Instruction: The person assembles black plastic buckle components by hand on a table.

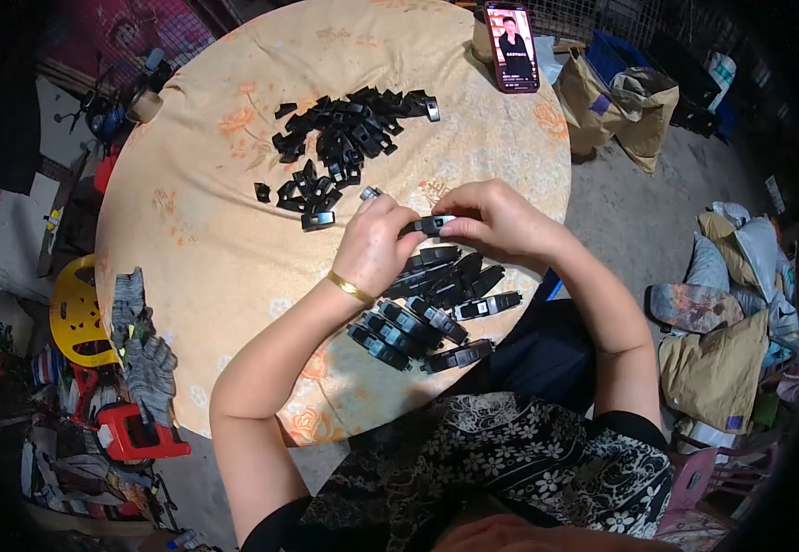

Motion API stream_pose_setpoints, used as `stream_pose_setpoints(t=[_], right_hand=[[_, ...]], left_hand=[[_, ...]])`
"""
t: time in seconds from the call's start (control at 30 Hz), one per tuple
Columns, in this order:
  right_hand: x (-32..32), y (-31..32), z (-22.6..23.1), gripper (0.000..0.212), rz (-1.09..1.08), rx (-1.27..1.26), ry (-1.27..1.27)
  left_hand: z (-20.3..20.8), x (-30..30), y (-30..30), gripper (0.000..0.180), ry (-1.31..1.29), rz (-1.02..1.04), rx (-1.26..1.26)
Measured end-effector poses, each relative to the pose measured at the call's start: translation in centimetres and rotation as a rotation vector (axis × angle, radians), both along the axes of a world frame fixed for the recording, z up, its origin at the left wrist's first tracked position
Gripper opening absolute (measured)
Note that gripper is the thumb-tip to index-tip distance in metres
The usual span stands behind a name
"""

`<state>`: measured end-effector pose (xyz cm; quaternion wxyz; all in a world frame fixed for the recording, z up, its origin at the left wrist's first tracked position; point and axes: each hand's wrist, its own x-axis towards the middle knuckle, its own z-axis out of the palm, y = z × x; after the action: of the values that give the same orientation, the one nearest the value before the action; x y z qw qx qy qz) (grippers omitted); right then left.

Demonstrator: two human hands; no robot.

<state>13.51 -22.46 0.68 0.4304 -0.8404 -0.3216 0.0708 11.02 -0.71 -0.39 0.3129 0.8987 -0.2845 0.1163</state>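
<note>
Over the near half of a round table, my left hand and my right hand meet at a small black plastic part. The fingers of both hands are closed on it, one hand at each end, and they hide much of it. Just beyond my left knuckles shows another small dark piece; whether that hand touches it I cannot tell. Farther off lies a loose heap of small black plastic pieces. Nearer to me, below my hands, several longer black plastic parts lie side by side, some with shiny grey faces.
A floral cloth covers the table. At its far right edge a phone stands upright with its screen lit. Brown sacks and stuffed bags sit on the floor to the right. Yellow and red stools stand at left.
</note>
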Motion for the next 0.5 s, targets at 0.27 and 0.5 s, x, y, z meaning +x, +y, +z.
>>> stream_pose_setpoints(t=[0.27, 0.5], right_hand=[[-0.7, -0.1, 0.8, 0.030, -0.059, -0.171, -0.377], [0.2, -1.0, 0.2, 0.033, -0.010, -0.185, -0.409]], left_hand=[[-0.1, 0.0, 0.3, 0.015, 0.107, 0.023, -0.058], [-0.2, 0.8, 0.1, 0.015, 0.060, -0.062, -0.050]])
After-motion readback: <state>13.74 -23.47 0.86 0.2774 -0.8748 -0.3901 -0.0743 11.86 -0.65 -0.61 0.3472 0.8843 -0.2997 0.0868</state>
